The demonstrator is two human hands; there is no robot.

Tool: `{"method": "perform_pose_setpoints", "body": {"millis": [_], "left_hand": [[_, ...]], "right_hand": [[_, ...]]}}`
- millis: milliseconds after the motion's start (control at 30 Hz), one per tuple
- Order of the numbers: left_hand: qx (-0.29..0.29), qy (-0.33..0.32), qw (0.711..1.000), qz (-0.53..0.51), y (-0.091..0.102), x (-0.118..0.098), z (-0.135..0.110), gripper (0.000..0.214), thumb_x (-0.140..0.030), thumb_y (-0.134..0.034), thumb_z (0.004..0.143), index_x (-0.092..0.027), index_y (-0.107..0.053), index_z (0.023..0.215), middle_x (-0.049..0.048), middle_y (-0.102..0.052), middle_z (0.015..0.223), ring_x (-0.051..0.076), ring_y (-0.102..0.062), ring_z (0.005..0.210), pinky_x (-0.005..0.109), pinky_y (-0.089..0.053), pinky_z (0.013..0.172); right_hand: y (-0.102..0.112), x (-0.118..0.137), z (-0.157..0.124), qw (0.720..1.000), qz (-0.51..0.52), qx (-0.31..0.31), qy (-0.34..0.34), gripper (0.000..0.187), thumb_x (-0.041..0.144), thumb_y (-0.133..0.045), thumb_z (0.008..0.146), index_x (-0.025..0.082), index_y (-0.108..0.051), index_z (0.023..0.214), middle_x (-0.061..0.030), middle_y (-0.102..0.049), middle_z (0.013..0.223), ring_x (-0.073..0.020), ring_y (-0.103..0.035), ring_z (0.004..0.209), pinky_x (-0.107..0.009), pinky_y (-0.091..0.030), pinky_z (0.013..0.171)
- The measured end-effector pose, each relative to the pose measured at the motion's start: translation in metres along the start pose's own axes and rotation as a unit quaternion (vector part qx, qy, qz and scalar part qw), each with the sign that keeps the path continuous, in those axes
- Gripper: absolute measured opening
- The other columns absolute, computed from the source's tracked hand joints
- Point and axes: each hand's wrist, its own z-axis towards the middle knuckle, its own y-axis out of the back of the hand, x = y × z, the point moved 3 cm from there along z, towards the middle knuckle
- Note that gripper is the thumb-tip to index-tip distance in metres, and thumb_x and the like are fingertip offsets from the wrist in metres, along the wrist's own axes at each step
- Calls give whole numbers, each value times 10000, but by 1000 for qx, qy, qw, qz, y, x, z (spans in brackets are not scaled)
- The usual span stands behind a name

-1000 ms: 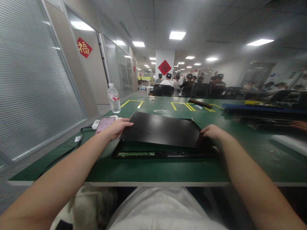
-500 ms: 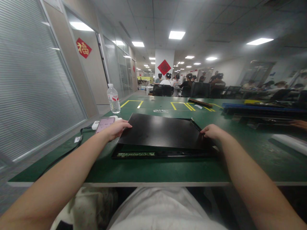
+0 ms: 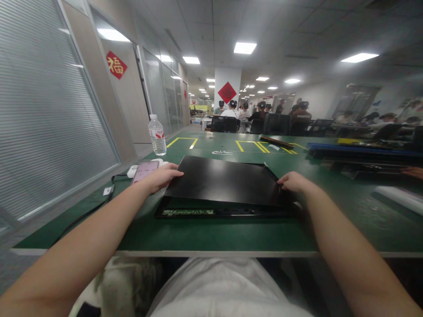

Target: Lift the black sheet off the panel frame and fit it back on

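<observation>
A flat black panel (image 3: 224, 179) lies across a black frame (image 3: 228, 213) on the green table (image 3: 214, 233), its near edge raised a little above the frame. A green circuit strip shows along the frame's near left edge. My left hand (image 3: 161, 175) grips the panel's left edge with fingers curled over it. My right hand (image 3: 292, 181) holds the panel's right edge, fingers closed on it.
A phone (image 3: 144, 171) with a lit screen and a cable lie left of my left hand. A water bottle (image 3: 157, 135) stands further back. Yellow tape marks, dark trays (image 3: 360, 153) at right and another person's hand (image 3: 413, 171) at far right. Seated people work behind.
The panel's near edge has come down closer to the frame. Both hands stay on its left and right edges, hardly moved.
</observation>
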Motion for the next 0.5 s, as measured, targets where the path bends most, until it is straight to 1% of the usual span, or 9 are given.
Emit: {"method": "perform_pose_setpoints", "body": {"millis": [100,200,267,367,433,500], "left_hand": [[17,13,998,60,3,4,3,521,-321,-841,479,-204,-635,944,20,-692,751,238,-674,713,271,-456,525],[-5,-7,991,131,8,4,6,520,-380,-830,493,-197,-664,951,26,-689,780,235,-655,758,255,-425,523],[-8,-21,988,155,11,4,7,508,-398,-840,477,-197,-687,917,43,-705,822,243,-656,795,262,-444,553],[2,-47,981,186,14,6,10,443,-410,-860,448,-205,-720,815,57,-736,860,267,-667,871,283,-485,655],[-1,-56,973,224,16,9,14,420,-431,-864,440,-213,-737,776,52,-742,822,287,-673,888,293,-492,698],[-2,-54,966,254,18,14,17,432,-456,-861,440,-221,-750,785,44,-739,773,296,-682,862,297,-494,687]], "right_hand": [[1,0,-1,1000,2,-8,-2,342,-2,-700,626,166,-802,906,-67,-756,855,-209,-698,811,-262,-533,754],[1,1,-2,999,35,-10,-2,332,-25,-694,600,162,-799,852,-62,-753,841,-200,-693,798,-250,-532,741],[1,0,-2,998,65,-11,-7,325,-39,-680,591,154,-795,827,-58,-749,815,-192,-687,781,-241,-530,729],[-1,-1,-2,995,94,-13,-16,314,-47,-664,581,144,-790,797,-51,-738,767,-188,-678,759,-237,-524,716],[-1,-2,-1,994,108,-16,-20,316,-51,-658,569,140,-788,784,-47,-733,750,-187,-674,757,-235,-520,713],[-1,-4,0,993,119,-17,-23,325,-51,-653,559,134,-789,788,-48,-730,744,-188,-671,756,-235,-518,710]]}}
